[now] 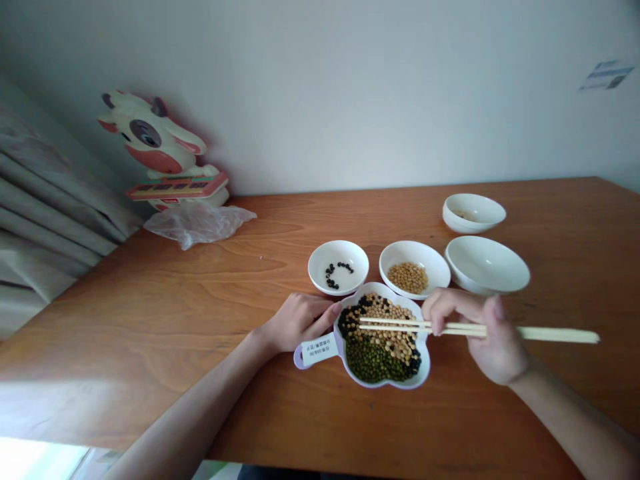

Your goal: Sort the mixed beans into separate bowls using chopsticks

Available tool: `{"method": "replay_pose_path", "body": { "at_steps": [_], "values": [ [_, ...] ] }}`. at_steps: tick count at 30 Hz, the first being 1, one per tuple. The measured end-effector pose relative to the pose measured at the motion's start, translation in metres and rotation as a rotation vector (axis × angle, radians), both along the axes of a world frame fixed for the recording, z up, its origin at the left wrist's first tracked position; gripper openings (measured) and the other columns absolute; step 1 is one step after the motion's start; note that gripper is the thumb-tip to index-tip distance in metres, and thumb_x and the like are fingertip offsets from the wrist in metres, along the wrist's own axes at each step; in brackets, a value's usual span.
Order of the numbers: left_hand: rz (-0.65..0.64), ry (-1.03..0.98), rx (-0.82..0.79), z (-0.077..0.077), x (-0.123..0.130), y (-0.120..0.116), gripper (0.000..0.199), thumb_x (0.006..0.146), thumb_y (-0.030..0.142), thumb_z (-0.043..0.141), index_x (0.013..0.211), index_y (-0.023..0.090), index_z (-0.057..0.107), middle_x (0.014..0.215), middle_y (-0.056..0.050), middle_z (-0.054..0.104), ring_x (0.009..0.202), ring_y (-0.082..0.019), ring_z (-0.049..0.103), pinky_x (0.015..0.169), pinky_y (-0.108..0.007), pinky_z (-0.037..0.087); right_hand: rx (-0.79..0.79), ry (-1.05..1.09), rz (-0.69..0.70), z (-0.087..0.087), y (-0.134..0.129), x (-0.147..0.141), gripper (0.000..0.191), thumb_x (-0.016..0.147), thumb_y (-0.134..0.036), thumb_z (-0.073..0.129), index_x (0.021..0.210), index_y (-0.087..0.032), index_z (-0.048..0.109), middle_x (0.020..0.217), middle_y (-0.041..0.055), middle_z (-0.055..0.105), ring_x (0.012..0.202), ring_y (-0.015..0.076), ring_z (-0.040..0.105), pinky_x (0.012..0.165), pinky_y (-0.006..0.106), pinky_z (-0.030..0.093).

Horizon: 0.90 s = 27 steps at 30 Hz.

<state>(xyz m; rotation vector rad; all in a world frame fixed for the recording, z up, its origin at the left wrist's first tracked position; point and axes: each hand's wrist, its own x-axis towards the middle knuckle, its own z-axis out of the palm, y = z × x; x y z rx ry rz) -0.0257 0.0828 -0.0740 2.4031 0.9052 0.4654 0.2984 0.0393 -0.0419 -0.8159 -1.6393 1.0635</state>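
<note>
My right hand [483, 327] is closed around a pair of wooden chopsticks [500, 330]. Their tips reach among the soybeans in a white flower-shaped dish [425, 363]. This dish has a lilac handle with a paper label [321, 349] and contains black beans [350, 313], yellow soybeans [383, 308] and green mung beans [373, 360]. No bean can be made out between the tips. My left hand [305, 320] grips the dish's left rim, thumb along its edge above the handle; some of its fingers are hidden.
Behind the dish stand a white bowl [315, 270] with some black beans, another bowl [387, 257] of soybeans and a bare white bowl [487, 263]. A farther bowl [450, 217] has little inside. A cow toy keyboard [175, 190] and a plastic bag [200, 223] lie by the wall.
</note>
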Motion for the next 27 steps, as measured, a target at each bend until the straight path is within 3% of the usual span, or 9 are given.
{"method": "replay_pose_path", "body": {
  "at_steps": [7,18,27],
  "values": [
    [-0.006,0.006,0.002,-0.001,0.0,0.0,0.049,0.115,0.037,0.032,0.072,0.019,0.048,0.067,0.001,0.055,0.06,-0.012,0.047,0.063,-0.026,0.037,-0.079,-0.105,0.087,-0.019,-0.001,-0.002,0.067,0.106,-0.065,0.018,0.081,-0.026,0.067,0.075,0.005,0.062,0.072,0.023,0.058,0.068,0.039,0.047],
    [-0.004,0.012,0.009,0.0,0.0,0.0,0.048,0.115,0.037,0.033,0.075,0.019,0.052,0.068,0.001,0.058,0.06,-0.011,0.05,0.062,-0.026,0.037,-0.099,-0.137,0.112,-0.023,-0.002,-0.006,0.065,0.105,-0.066,0.019,0.086,-0.026,0.068,0.08,0.0055,0.064,0.079,0.0242,0.06,0.07,0.039,0.048],
    [-0.003,-0.004,0.031,0.001,0.001,0.0,0.049,0.115,0.038,0.033,0.075,0.019,0.055,0.067,0.0,0.059,0.058,-0.012,0.051,0.06,-0.025,0.037,-0.089,-0.092,0.095,-0.026,-0.002,-0.007,0.072,0.105,-0.065,0.013,0.081,-0.026,0.068,0.073,0.0043,0.059,0.069,0.022,0.054,0.065,0.038,0.046]
  ]
}}
